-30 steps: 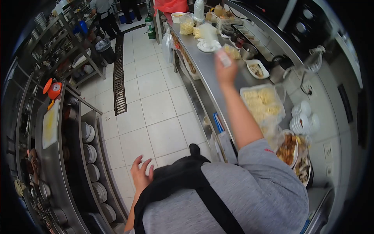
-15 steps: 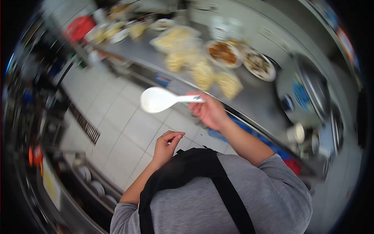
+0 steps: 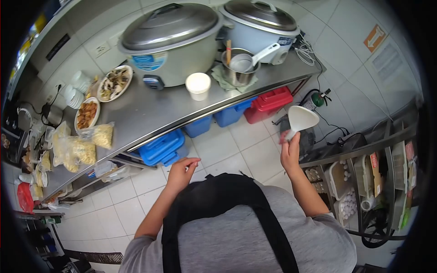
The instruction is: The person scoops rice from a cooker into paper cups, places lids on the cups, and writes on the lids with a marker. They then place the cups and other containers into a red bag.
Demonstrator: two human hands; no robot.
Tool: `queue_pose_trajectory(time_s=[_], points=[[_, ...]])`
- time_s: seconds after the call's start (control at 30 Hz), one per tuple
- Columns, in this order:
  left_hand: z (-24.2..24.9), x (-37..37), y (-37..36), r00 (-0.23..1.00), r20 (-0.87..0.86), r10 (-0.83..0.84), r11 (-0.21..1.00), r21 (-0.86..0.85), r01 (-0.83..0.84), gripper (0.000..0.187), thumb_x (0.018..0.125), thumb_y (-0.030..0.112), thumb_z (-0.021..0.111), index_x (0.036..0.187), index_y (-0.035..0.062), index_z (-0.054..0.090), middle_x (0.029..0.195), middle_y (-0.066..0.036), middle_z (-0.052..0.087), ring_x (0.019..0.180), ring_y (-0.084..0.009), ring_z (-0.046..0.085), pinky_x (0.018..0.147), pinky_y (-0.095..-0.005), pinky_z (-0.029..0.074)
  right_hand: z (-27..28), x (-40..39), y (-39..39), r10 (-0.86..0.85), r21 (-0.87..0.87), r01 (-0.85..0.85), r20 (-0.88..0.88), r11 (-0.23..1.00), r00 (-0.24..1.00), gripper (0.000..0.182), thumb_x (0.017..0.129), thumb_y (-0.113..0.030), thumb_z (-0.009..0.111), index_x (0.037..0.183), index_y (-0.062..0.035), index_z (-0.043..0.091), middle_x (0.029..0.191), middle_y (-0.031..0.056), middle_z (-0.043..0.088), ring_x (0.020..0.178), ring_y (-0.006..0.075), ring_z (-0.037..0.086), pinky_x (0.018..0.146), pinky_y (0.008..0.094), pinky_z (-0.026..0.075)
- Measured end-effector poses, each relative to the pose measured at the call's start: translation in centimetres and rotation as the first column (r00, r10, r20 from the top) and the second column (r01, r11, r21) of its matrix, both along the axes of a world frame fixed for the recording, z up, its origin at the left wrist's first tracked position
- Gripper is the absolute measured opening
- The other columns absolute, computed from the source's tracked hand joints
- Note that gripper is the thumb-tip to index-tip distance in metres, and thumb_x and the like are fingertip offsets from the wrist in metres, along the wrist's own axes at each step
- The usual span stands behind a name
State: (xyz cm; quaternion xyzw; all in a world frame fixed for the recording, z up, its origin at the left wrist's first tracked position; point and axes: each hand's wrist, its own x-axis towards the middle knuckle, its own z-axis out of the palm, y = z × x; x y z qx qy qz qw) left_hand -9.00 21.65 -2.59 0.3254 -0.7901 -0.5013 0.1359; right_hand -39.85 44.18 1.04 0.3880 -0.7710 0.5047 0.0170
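Note:
My right hand (image 3: 290, 150) is closed around the handle of a white rice paddle (image 3: 303, 118), its broad blade pointing up and away from me. The paddle is held in the air past the right end of the counter, over the floor. My left hand (image 3: 181, 173) hovers in front of my chest, fingers curled together, with nothing visible in them. Across on the steel counter (image 3: 157, 111) stand a large rice cooker (image 3: 170, 50) with its lid on and a second lidded cooker (image 3: 261, 29). Before them are a metal pot (image 3: 240, 75) holding a white-handled scoop and white tubs (image 3: 198, 86).
Plates of brown food (image 3: 87, 113) and mushroom-like slices (image 3: 115, 83) sit left on the counter, beside bags of pale yellow pieces (image 3: 82, 152). Blue bins (image 3: 161, 148) and a red bin (image 3: 268, 104) stand underneath. At right are a shelf rack (image 3: 355, 159) with eggs and a small extinguisher (image 3: 314, 101).
My view has swung right along the counter, bringing the cookers and shelf rack into sight. My right hand has carried the paddle rightward, its blade now pointing away from me. My left hand stays near my chest.

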Motion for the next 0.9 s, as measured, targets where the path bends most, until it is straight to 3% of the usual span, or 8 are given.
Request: queue_pose_trajectory(time_s=[0.07,0.23,0.3,0.4,0.43,0.47,0.63,0.9], points=[[-0.3,-4.9,0.4,0.997,-0.031,-0.073,0.997,-0.041,0.072,0.018,0.093,0.014,0.060,0.105,0.0079,0.072,0.084,-0.012,0.066,0.078,-0.0248,0.064,0.073,-0.0323,0.050,-4.2,-5.9,4.3,-0.021,0.712,0.069,-0.076,0.699,0.997,0.018,0.094,-0.012,0.048,0.106,0.0012,0.046,0.079,0.0239,0.063,0.073,0.0410,0.063,0.067,0.0455,0.049],[-1.8,-17.3,-4.4,0.957,-0.074,-0.280,0.808,-0.556,0.193,0.021,0.091,0.009,0.060,0.111,0.0043,0.066,0.107,-0.013,0.064,0.091,-0.0286,0.063,0.074,-0.0351,0.053,-9.3,-9.8,4.1,-0.053,0.664,-0.094,0.197,0.742,0.979,0.031,0.096,-0.028,0.051,0.105,0.0014,0.051,0.080,0.0271,0.064,0.078,0.0465,0.062,0.070,0.0491,0.049],[-0.3,-24.6,-6.9,0.970,-0.213,-0.121,0.834,-0.552,-0.017,0.041,0.091,0.014,0.064,0.129,0.0057,0.054,0.122,-0.017,0.057,0.097,-0.0300,0.062,0.074,-0.0333,0.053,-9.5,-10.9,0.9,-0.061,0.636,-0.134,0.274,0.760,0.960,0.032,0.097,-0.030,0.051,0.104,0.0010,0.052,0.082,0.0270,0.064,0.079,0.0461,0.063,0.071,0.0490,0.049],[-1.8,-34.9,-11.4,0.882,-0.413,0.227,0.843,-0.371,-0.390,0.058,0.091,0.025,0.064,0.140,0.0047,0.040,0.129,-0.021,0.051,0.090,-0.0304,0.064,0.069,-0.0335,0.055,-11.4,-13.9,-3.0,-0.061,0.415,-0.103,0.363,0.904,0.930,0.033,0.098,-0.033,0.050,0.107,-0.0002,0.053,0.086,0.0275,0.065,0.083,0.0459,0.063,0.073,0.0496,0.048],[1.2,-36.8,-12.1,0.869,-0.254,0.424,0.905,0.133,-0.403,0.060,0.092,0.029,0.063,0.139,0.0019,0.039,0.125,-0.021,0.053,0.085,-0.0292,0.065,0.066,-0.0339,0.054,-11.4,-15.2,-4.4,-0.100,0.487,-0.082,0.336,0.869,0.937,0.032,0.099,-0.031,0.049,0.109,-0.0006,0.053,0.087,0.0272,0.065,0.086,0.0454,0.063,0.075,0.0491,0.048],[2.6,-38.0,-12.5,0.861,0.002,0.509,0.694,0.591,-0.411,0.062,0.092,0.033,0.061,0.139,-0.0008,0.038,0.121,-0.022,0.055,0.080,-0.0280,0.066,0.062,-0.0342,0.054,-11.3,-15.9,-5.4,-0.141,0.559,-0.062,0.313,0.827,0.939,0.031,0.100,-0.030,0.047,0.111,-0.0011,0.053,0.089,0.0269,0.065,0.088,0.0448,0.063,0.078,0.0487,0.048],[-0.5,-41.3,-17.7,0.940,-0.173,0.293,0.578,0.816,-0.030,0.051,0.087,-0.001,0.039,0.133,-0.0099,0.019,0.102,-0.034,0.056,0.087,-0.0469,0.066,0.068,-0.0353,0.064,-9.5,-20.0,-8.3,-0.157,0.581,0.020,0.186,0.814,0.970,0.031,0.099,-0.025,0.048,0.117,-0.0012,0.051,0.099,0.0269,0.064,0.092,0.0442,0.062,0.080,0.0491,0.048],[0.0,-39.5,-18.9,0.914,-0.157,0.374,0.467,0.883,-0.039,0.035,0.084,-0.008,0.040,0.115,-0.0189,0.028,0.108,-0.034,0.052,0.089,-0.0516,0.064,0.074,-0.0465,0.064,-8.7,-24.0,-14.0,0.006,0.605,0.011,-0.026,0.796,1.000,0.043,0.098,-0.021,0.046,0.141,-0.0205,0.043,0.106,0.0230,0.063,0.088,0.0397,0.065,0.075,0.0480,0.052]])
